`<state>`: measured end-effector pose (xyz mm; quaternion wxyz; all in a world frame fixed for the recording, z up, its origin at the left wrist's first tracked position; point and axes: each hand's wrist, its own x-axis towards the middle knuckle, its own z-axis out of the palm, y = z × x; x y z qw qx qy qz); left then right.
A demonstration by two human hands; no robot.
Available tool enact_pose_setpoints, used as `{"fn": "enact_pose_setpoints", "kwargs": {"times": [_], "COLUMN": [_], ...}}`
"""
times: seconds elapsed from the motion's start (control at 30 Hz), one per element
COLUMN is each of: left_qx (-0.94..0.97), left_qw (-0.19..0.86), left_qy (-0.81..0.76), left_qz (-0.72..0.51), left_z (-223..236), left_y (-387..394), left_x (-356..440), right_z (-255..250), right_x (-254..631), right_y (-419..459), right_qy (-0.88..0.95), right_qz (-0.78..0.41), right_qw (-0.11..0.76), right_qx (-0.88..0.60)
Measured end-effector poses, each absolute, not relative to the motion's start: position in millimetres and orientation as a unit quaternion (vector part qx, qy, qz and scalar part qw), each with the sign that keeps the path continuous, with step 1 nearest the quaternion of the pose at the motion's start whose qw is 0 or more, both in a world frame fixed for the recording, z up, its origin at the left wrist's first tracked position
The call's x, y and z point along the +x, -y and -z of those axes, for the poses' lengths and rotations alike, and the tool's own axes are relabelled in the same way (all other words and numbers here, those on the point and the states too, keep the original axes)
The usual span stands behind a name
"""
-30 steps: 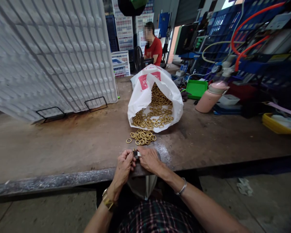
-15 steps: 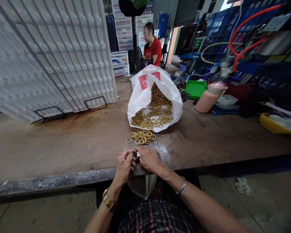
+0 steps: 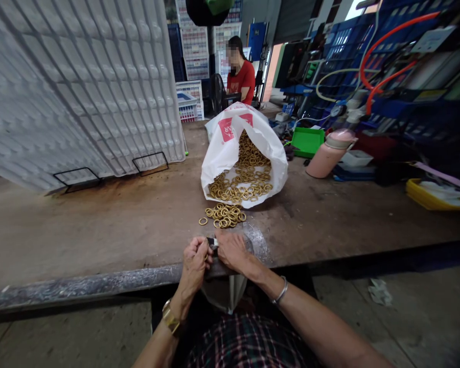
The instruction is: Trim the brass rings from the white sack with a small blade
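Note:
My left hand (image 3: pixel 194 261) and my right hand (image 3: pixel 233 250) meet at the near edge of the workbench (image 3: pixel 99 225), fingers pinched together on a small dark and white piece (image 3: pixel 212 242) between them. In earlier frames a brass ring shows at my left fingers; now it is hidden. Just beyond lies a small heap of brass rings (image 3: pixel 224 216). Behind it a white plastic bag (image 3: pixel 230 148) lies open on its side, full of the same rings.
A large white moulded tray (image 3: pixel 76 87) leans upright at the left. A pink flask (image 3: pixel 327 153), a green bin (image 3: pixel 309 140) and a yellow tray (image 3: pixel 433 197) stand at the right. A person in a red shirt (image 3: pixel 240 76) works behind the bench.
Both hands stay together at the bench edge and have shifted slightly away from me. The rings and bag have not moved.

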<state>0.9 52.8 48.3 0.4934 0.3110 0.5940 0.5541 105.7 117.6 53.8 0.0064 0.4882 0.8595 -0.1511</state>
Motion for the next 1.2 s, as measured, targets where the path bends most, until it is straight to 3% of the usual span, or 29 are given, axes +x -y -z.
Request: {"fn": "enact_pose_setpoints", "kwargs": {"times": [0.23, 0.43, 0.63, 0.97, 1.2], "left_qx": [0.265, 0.184, 0.175, 0.167, 0.131], "left_qw": [0.574, 0.629, 0.628, 0.616, 0.575], "left_qy": [-0.517, -0.433, -0.443, -0.471, -0.497], "left_qz": [-0.577, -0.619, -0.616, -0.609, -0.636], "left_z": [-60.2, -60.4, -61.7, -52.0, -54.6], "left_y": [-40.2, -45.6, -47.8, -46.8, -50.1], "left_x": [3.7, 2.1, 1.9, -1.9, 2.1], "right_z": [-48.4, -53.5, -54.3, -47.4, -51.0], "right_x": [112.6, 117.7, 114.2, 111.5, 112.8], "right_y": [-129.6, -132.3, -120.2, -122.0, -123.0], "right_qy": [-0.851, -0.776, -0.669, -0.665, -0.713], "right_qz": [0.183, 0.412, 0.623, 0.570, 0.494], "right_qw": [-0.078, -0.180, -0.172, -0.273, -0.286], "right_qx": [0.486, 0.443, 0.366, 0.397, 0.407]}}
